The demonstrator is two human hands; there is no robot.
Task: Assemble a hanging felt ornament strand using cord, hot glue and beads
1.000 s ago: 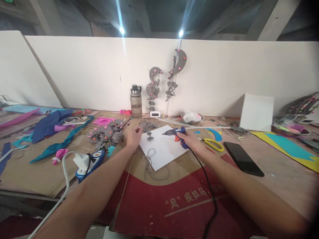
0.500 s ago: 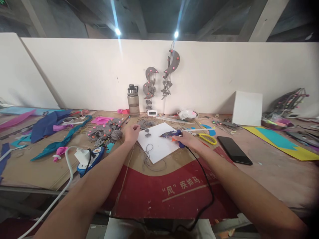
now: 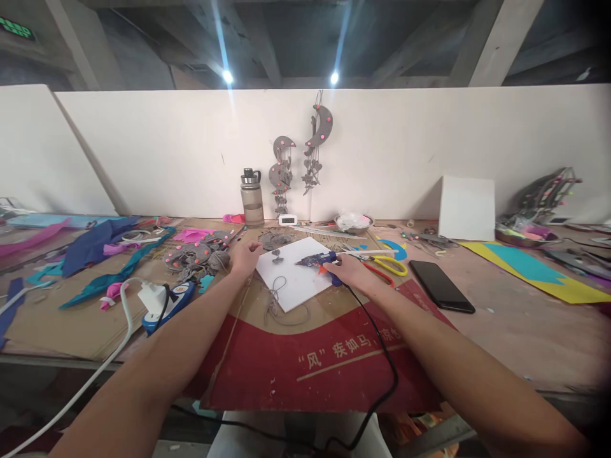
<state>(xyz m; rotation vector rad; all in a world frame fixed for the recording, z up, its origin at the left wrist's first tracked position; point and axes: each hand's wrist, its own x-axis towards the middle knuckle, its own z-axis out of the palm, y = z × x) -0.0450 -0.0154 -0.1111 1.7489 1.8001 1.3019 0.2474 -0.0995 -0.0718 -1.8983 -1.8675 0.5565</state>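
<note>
My right hand (image 3: 352, 272) is closed around a blue glue gun (image 3: 317, 259) with an orange trigger. Its nozzle points left, over a white board (image 3: 300, 283). Left of the nozzle, a small grey felt piece (image 3: 277, 257) stands on the board. My left hand (image 3: 245, 257) is by the board's left corner with its fingers curled in; what they hold, if anything, is too small to make out. Grey yarn (image 3: 275, 299) lies loosely over the board's near left edge. A tangle of grey yarn and felt shapes with pink dots (image 3: 195, 256) sits left of this hand.
Behind the board are a water bottle (image 3: 252, 198), a small digital clock (image 3: 287, 220) and a metal bowl (image 3: 354, 222). Yellow-handled scissors (image 3: 390, 264) and a phone (image 3: 442, 286) lie right. A power strip (image 3: 177, 299) stands left. The gun's black cord (image 3: 389, 356) hangs over the red cardboard (image 3: 267, 375).
The whole view has shifted slightly, with most things now a little farther left. Both hands keep nearly the same places beside the board, and the glue gun stays in my right hand.
</note>
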